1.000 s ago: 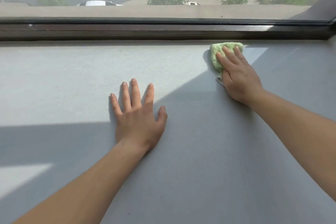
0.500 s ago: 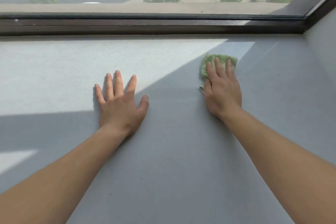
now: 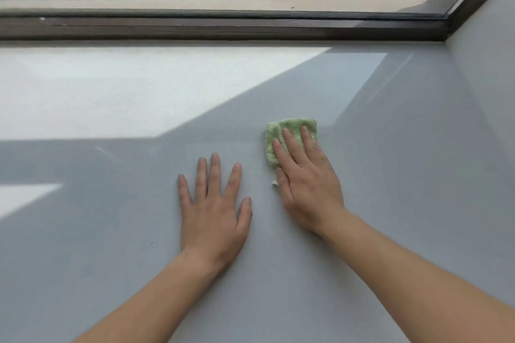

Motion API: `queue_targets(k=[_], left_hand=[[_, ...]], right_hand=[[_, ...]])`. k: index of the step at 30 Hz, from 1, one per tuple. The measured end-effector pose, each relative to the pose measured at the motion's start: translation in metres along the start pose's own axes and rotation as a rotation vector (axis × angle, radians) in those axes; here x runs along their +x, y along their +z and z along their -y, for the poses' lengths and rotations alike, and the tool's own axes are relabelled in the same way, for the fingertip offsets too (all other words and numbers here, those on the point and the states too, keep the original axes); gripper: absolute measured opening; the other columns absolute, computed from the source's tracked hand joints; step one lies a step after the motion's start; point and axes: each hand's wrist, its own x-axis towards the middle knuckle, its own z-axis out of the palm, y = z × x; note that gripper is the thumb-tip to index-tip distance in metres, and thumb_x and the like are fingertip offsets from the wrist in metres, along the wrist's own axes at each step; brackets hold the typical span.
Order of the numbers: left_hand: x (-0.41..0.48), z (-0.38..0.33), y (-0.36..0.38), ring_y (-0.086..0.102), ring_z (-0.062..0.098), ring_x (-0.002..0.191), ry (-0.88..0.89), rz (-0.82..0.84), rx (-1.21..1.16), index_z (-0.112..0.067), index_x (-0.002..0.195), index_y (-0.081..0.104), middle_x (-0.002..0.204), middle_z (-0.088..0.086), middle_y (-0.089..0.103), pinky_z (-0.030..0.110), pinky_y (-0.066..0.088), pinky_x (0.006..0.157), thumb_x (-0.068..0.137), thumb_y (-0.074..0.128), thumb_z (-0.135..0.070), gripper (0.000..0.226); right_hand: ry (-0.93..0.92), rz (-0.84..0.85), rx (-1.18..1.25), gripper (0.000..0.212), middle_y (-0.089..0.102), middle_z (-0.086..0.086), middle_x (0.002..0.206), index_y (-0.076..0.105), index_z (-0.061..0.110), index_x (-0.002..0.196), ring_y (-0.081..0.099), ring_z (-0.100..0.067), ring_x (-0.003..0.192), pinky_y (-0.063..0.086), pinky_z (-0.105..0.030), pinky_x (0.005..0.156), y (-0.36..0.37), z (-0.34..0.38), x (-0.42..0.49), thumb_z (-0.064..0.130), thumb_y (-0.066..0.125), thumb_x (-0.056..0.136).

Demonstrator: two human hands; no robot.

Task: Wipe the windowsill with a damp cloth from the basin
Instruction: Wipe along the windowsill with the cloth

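Head view looks down on a pale grey windowsill (image 3: 390, 147), with both forearms reaching in from the bottom of the frame. The right hand (image 3: 306, 189) lies flat, just right of centre, on a folded green cloth (image 3: 289, 124). Its fingers are straight and close together and press the cloth down rather than curling round it, which probably spreads the pressure so the whole pad rubs the surface. The cloth's far edge and left side show beyond the fingertips, and a small white tag pokes out beside the thumb. The left hand (image 3: 214, 211) is just beside it at centre, palm down on the bare sill with fingers spread and holding nothing. It looks placed there as a brace for a body leaning forward over a deep ledge. A bright patch of sunlight (image 3: 139, 92) covers the upper left of the sill below the dark window frame (image 3: 223, 28), and the cloth sits in the shaded part. A side wall (image 3: 487, 64) closes the upper right corner. No basin is in sight.
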Motion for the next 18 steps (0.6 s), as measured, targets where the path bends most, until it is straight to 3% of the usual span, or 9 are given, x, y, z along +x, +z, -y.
queue_targets(k=[3,8,12,15,18], left_hand=[[0.001,0.000,0.002,-0.008,0.027,0.153,-0.003,-0.005,0.061,-0.029,0.158,0.013,0.167,0.010,-0.001,0.060,-0.003,0.119,0.094,0.018,-0.052,0.068],[0.001,-0.004,0.002,-0.013,0.023,0.152,-0.021,-0.001,0.046,-0.031,0.157,0.011,0.167,0.007,-0.005,0.056,-0.009,0.119,0.091,0.015,-0.054,0.070],[0.001,-0.005,0.000,-0.014,0.021,0.152,-0.029,-0.013,0.024,-0.032,0.157,0.011,0.167,0.005,-0.005,0.054,-0.011,0.119,0.091,0.017,-0.055,0.071],[0.000,-0.006,-0.001,-0.013,0.020,0.152,-0.032,-0.010,0.021,-0.033,0.157,0.012,0.167,0.004,-0.004,0.053,-0.011,0.120,0.091,0.017,-0.056,0.071],[0.000,-0.006,-0.001,-0.013,0.019,0.152,-0.035,-0.006,0.026,-0.033,0.157,0.011,0.167,0.003,-0.004,0.052,-0.010,0.120,0.090,0.017,-0.055,0.070]], right_hand=[[-0.120,0.077,-0.025,0.059,0.009,0.011,0.164,0.022,0.029,0.155,-0.004,-0.018,0.152,0.011,-0.038,0.123,-0.009,-0.036,-0.021,0.043,0.024,0.098],[0.187,-0.017,0.045,0.063,0.009,0.006,0.165,0.023,0.027,0.155,-0.004,-0.020,0.152,0.013,-0.042,0.122,-0.014,-0.048,-0.025,0.047,0.018,0.096],[-0.051,-0.052,0.009,0.057,0.020,-0.001,0.164,0.035,0.020,0.152,0.006,-0.028,0.152,0.016,-0.043,0.121,0.003,-0.004,-0.081,0.042,0.032,0.100],[-0.207,-0.035,-0.004,0.052,0.027,0.002,0.161,0.041,0.022,0.149,0.013,-0.026,0.152,0.023,-0.042,0.119,0.001,-0.027,-0.107,0.038,0.036,0.100],[-0.015,-0.085,0.046,0.052,0.028,0.003,0.160,0.043,0.023,0.148,0.014,-0.025,0.151,0.029,-0.046,0.117,-0.005,-0.052,-0.096,0.037,0.034,0.098]])
